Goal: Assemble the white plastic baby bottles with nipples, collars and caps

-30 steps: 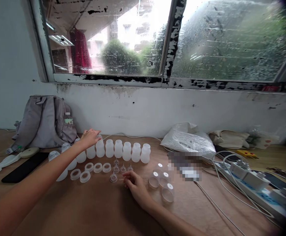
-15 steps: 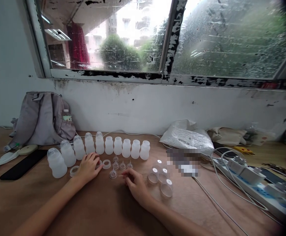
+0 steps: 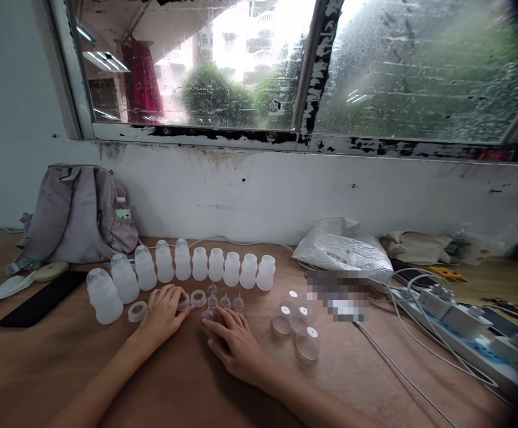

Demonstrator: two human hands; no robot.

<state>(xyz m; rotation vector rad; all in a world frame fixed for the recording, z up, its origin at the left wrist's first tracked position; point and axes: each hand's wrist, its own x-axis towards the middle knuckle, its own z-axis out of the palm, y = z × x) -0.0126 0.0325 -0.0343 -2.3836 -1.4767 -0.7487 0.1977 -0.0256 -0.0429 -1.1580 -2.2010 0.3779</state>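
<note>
Picking up seems the step: the left hand [image 3: 163, 310], grip unclear, covers a collar ring [image 3: 183, 302] toward one o'clock; the loosely open right hand [image 3: 241, 349] needs to pinch the bottle nipple [image 3: 208, 314] at eleven.

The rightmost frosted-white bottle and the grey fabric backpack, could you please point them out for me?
Rightmost frosted-white bottle [image 3: 265, 275], head view: middle of its body.
Grey fabric backpack [image 3: 79, 217], head view: its main body.

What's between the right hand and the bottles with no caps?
Clear bottle nipples stand between the right hand and the uncapped bottles, in the head view.
</note>
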